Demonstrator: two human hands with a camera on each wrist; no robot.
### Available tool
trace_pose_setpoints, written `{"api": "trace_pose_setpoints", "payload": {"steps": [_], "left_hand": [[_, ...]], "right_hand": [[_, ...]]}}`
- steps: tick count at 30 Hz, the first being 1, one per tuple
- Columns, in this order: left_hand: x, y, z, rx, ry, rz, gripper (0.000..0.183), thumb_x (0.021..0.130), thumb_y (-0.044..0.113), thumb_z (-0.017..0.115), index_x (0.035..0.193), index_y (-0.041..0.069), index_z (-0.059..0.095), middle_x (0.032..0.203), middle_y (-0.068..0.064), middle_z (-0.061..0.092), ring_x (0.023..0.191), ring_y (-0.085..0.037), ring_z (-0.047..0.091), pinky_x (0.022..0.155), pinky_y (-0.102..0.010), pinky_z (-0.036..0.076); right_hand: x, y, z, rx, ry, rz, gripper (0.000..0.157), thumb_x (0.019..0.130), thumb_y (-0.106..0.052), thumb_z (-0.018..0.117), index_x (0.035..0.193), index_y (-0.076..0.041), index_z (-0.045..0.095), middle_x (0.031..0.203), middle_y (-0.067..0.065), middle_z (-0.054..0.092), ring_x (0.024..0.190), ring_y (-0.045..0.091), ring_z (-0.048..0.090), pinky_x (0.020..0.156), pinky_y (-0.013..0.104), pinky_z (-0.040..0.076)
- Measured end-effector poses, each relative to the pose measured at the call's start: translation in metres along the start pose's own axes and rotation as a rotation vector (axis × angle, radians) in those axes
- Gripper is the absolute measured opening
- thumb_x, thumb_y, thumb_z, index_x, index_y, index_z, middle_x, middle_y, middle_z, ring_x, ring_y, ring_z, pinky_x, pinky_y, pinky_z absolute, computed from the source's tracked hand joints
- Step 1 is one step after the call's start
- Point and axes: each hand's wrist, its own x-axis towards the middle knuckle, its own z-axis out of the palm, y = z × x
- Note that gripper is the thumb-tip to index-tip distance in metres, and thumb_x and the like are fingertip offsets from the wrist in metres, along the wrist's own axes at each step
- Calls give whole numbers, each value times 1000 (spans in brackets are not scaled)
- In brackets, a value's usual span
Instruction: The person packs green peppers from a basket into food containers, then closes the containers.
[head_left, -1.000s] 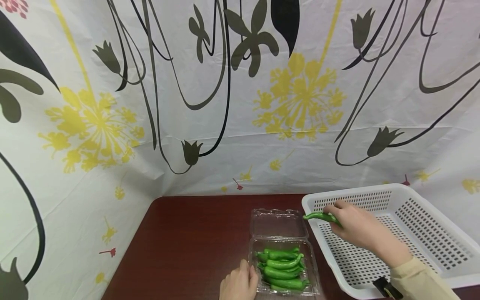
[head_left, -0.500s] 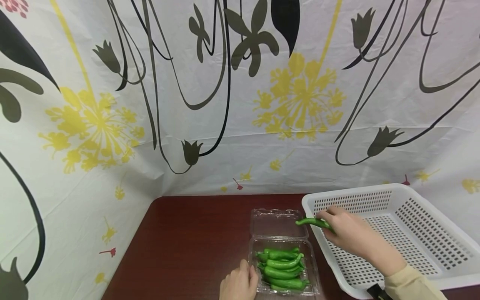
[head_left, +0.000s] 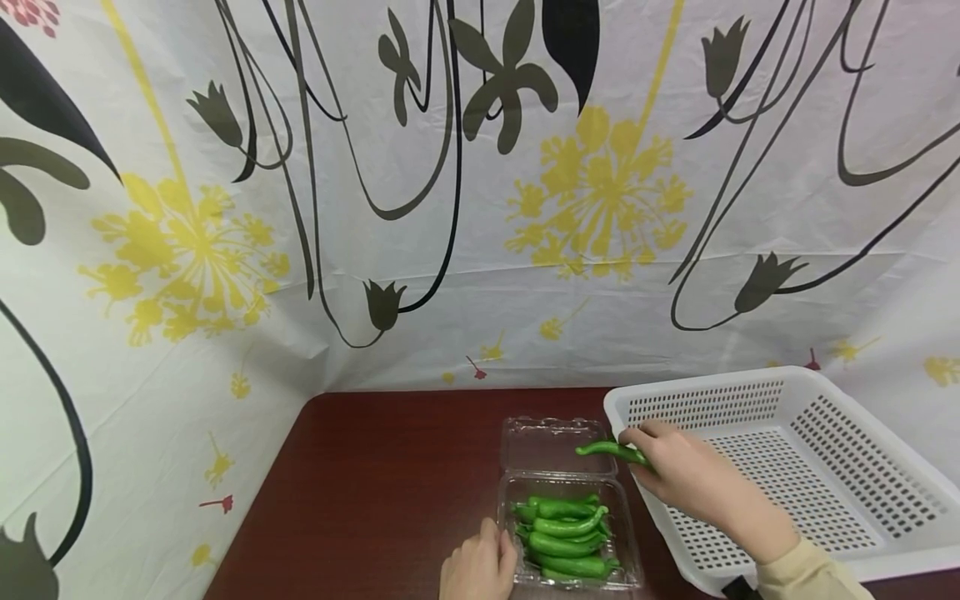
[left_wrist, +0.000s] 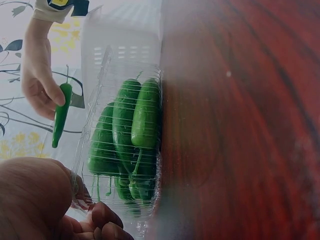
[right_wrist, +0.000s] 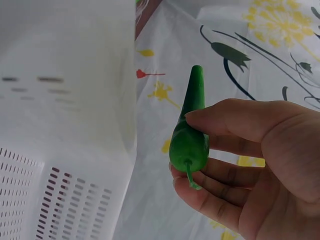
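A single green chili pepper [head_left: 606, 449] is pinched between the thumb and fingers of my right hand [head_left: 686, 475], its narrow tip pointing left in the head view. That hand is above the left rim of the white plastic basket [head_left: 832, 492]. In the right wrist view the pepper's [right_wrist: 189, 137] stem end faces the camera. My left hand [head_left: 480, 562] grips the left edge of a clear plastic clamshell box [head_left: 628, 542], whose lid [head_left: 558, 450] lies back. Several green peppers [head_left: 566, 546] lie side by side in the box. Seen from the left wrist, my fingers [left_wrist: 107, 217] curl at the box's corner.
Dark red-brown wooden table [head_left: 375, 492] extends left of the box. The basket, with its slotted walls, stands close to the box's right side. A white cloth with flower prints [head_left: 480, 208] hangs behind and along the left.
My right hand has moved left and slightly nearer with the pepper, from over the basket to its left rim beside the box's lid. The left hand and the box have stayed put.
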Motion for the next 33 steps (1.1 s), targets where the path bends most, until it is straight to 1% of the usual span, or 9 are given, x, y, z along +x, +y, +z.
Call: {"api": "trace_pose_setpoints", "payload": {"steps": [4, 8, 11, 16, 21, 26, 28, 33], "left_hand": [[0, 0, 0, -3, -10, -2, 28, 91, 20, 64, 72, 16, 44, 51, 4, 42, 42, -22, 51, 37, -36, 32], [1, 0, 0, -6, -18, -2, 28, 92, 20, 63, 72, 15, 44, 51, 4, 42, 41, -21, 50, 37, -35, 31], [1, 0, -1, -6, -22, -3, 28, 92, 20, 63, 72, 16, 44, 51, 5, 41, 41, -21, 49, 37, -35, 31], [0, 0, -1, -9, -25, -4, 28, 92, 20, 63, 72, 16, 43, 51, 6, 40, 41, -20, 48, 37, -34, 30], [1, 0, -1, -8, -24, -8, 28, 92, 20, 63, 72, 16, 43, 51, 5, 41, 41, -20, 49, 37, -35, 31], [1, 1, -2, -4, -33, -16, 28, 92, 21, 63, 72, 15, 43, 51, 5, 41, 41, -21, 50, 37, -35, 31], [1, 1, -2, -3, -35, -18, 28, 92, 21, 63, 72, 16, 44, 51, 5, 41, 41, -21, 50, 37, -35, 31], [1, 1, -2, -5, -34, -14, 28, 92, 20, 63, 72, 16, 44, 51, 6, 40, 40, -19, 48, 37, -34, 31]], "right_hand": [[1, -5, 0, 19, -10, 3, 28, 76, -2, 82, 99, -10, 68, 83, -4, 56, 64, 3, 50, 51, 25, 45], [3, -10, 1, 38, -30, 2, 28, 77, -4, 83, 100, -10, 68, 86, -4, 59, 66, 5, 53, 51, 25, 46], [4, -14, 1, 59, -51, -2, 25, 79, -8, 83, 98, -11, 67, 85, -6, 57, 66, 3, 51, 52, 25, 46], [4, -19, 2, 83, -65, 3, 24, 80, -10, 83, 97, -12, 65, 83, -7, 54, 67, 2, 47, 52, 25, 44], [4, -25, 2, 72, -50, -3, 26, 79, -7, 83, 97, -12, 66, 84, -6, 55, 67, 4, 50, 52, 25, 45], [5, -31, 5, 52, -39, -25, 27, 78, -8, 84, 98, -12, 66, 85, -5, 58, 70, 10, 57, 55, 29, 49], [5, -33, 6, 54, -41, -18, 26, 79, -9, 83, 98, -12, 66, 85, -6, 58, 70, 10, 57, 54, 28, 49], [5, -39, 9, 108, -81, 4, 23, 81, -9, 81, 98, -14, 66, 85, -8, 57, 69, 5, 53, 54, 26, 46]]}}
